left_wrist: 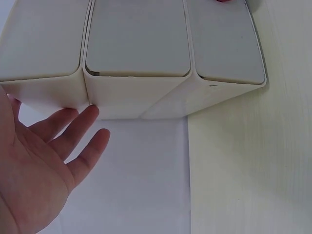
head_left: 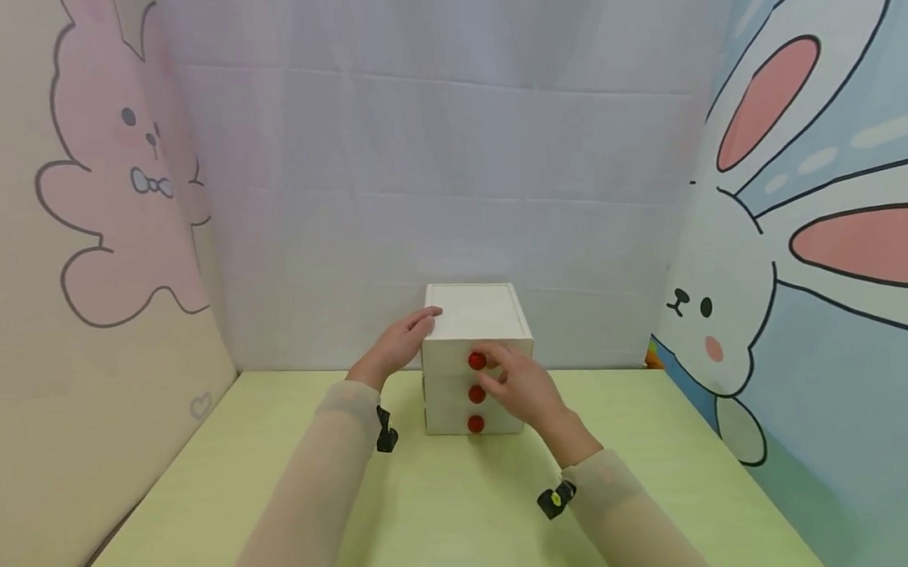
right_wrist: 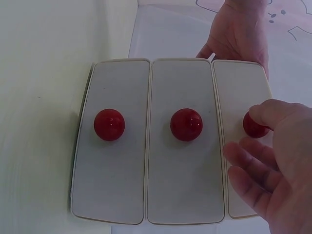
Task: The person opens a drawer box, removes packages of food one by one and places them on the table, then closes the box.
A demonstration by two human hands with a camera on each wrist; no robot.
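A white three-drawer box (head_left: 476,313) stands against the back curtain, with a round red knob on each drawer front. At the top drawer, my right hand (head_left: 525,388) has its thumb and fingers around the red knob (right_wrist: 256,126); in the right wrist view one fingertip touches it. The middle red knob (right_wrist: 186,125) and bottom red knob (right_wrist: 109,125) are untouched. My left hand (head_left: 398,345) lies against the box's upper left side, fingers extended, fingertips touching the side wall (left_wrist: 126,92) in the left wrist view. All three drawers look closed.
The box stands on a pale green table (head_left: 446,501). A white curtain (head_left: 435,167) hangs directly behind it. Side panels with a pink rabbit (head_left: 120,187) and a white rabbit (head_left: 725,307) flank the table.
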